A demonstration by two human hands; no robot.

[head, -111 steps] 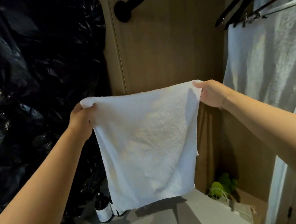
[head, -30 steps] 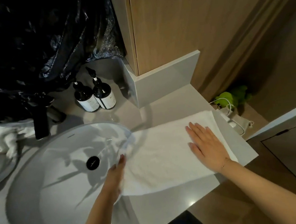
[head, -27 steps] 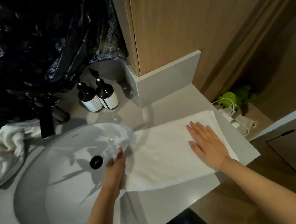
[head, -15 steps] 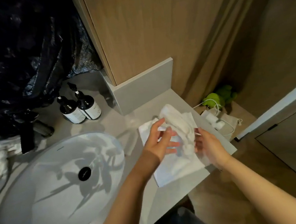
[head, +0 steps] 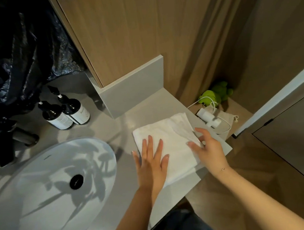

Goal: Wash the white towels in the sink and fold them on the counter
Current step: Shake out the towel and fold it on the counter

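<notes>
White towel is lying folded on the grey bench, right at the corner just beside the oval sink. There's only the head view to go on, and it looks down from above. The left hand is flat on the near-left part of the towel, fingers straight and spread, gripping nothing, just pressing. My guess is it's pinning the layers so the fold doesn't slide while the other side gets tidied. The right hand sits at the towel's right edge with fingers relaxed and a bit splayed, tips touching the cloth, not clamped on anything as far as I can see. It looks like it's smoothing or nudging that loose flap into line. The towel itself reads as a rough rectangle, several layers thick, with an uneven ridge of stacked edges along the far right side, so the fold isn't square yet. I can't tell if it's damp. Behind the sink stand two dark pump bottles touching each other, and there's a black faucet at the left. Down past the bench edge lies a white charger with cable.
</notes>
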